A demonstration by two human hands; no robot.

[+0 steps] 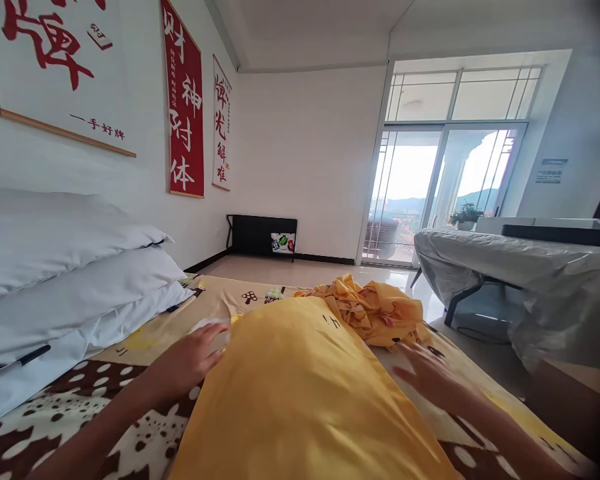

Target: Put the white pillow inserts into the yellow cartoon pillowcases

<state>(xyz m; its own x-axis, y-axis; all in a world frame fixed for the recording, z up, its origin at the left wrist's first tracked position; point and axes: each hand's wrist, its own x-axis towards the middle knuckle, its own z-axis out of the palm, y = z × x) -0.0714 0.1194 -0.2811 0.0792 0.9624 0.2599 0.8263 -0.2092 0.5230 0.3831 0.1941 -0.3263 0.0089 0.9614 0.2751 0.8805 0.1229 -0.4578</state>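
A pillow in a yellow case point(300, 393) lies lengthwise in front of me on the patterned bed sheet point(130, 433). My left hand point(193, 360) rests against the pillow's left edge, its fingers curled onto a bit of white fabric point(211, 327) showing there. On the other side, my right hand point(427, 373) lies flat on the sheet with its fingers spread, beside the pillow's right edge. Just beyond the pillow sits a crumpled heap of yellow cloth point(375, 310).
Stacked white pillows point(70, 280) lie along the left wall under red-lettered hangings. A table under a grey plastic cover point(520, 273) stands at right. A black rack point(263, 235) sits by the far wall, beside glass balcony doors point(440, 187).
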